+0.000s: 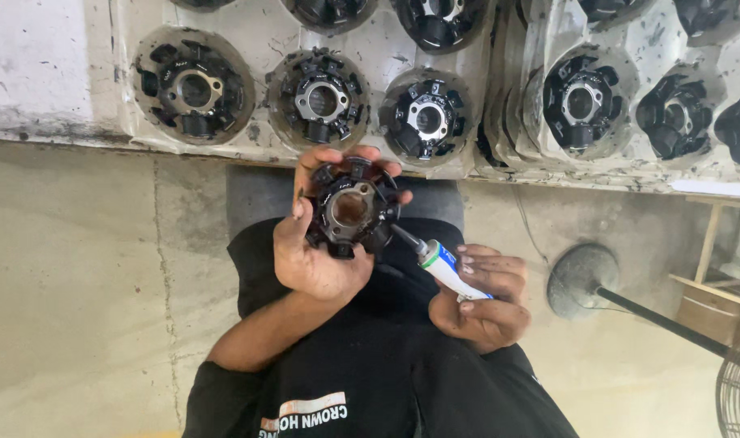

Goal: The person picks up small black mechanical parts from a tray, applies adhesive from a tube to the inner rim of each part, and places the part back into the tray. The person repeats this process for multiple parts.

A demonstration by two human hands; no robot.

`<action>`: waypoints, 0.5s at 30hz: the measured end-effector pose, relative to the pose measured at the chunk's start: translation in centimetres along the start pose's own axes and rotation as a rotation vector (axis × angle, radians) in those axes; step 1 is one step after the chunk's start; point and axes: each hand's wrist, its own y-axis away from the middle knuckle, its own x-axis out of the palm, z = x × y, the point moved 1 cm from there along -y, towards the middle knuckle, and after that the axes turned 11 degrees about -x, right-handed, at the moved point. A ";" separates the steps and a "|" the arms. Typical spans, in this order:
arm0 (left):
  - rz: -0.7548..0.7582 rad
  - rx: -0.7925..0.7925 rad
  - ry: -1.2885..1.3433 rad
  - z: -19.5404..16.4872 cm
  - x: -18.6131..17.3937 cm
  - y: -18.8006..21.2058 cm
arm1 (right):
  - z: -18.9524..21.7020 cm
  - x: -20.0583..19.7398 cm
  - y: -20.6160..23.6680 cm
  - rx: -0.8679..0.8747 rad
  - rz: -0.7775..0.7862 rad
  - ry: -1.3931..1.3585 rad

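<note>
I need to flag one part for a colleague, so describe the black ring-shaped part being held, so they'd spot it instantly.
Below the white trays of similar black rings, the left hand holds the ring-shaped part. It alone is out of a tray, and the tube in the right hand has its nozzle at it.

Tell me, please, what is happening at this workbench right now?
A person holds a black round stator-like part with a metal centre ring in the left hand. The right hand grips a small white tube whose dark nozzle points at the part's lower right edge. Ahead, moulded plastic trays on the bench hold many similar parts, one per round pocket. A fan base stands on the concrete floor to the right.
</note>
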 end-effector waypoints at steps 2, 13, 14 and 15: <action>-0.052 -0.047 0.087 0.5 0.0 0.0 | -0.1 0.0 0.0 -0.031 0.030 -0.017; -0.163 -0.157 0.170 0.8 0.3 0.3 | 0.4 -0.6 -0.4 0.005 0.149 0.003; -0.178 -0.163 0.170 0.7 0.3 0.3 | 0.4 -0.6 -0.4 0.010 0.138 -0.003; -0.193 -0.167 0.170 0.7 0.3 0.3 | 0.4 -0.6 -0.3 0.013 0.126 -0.011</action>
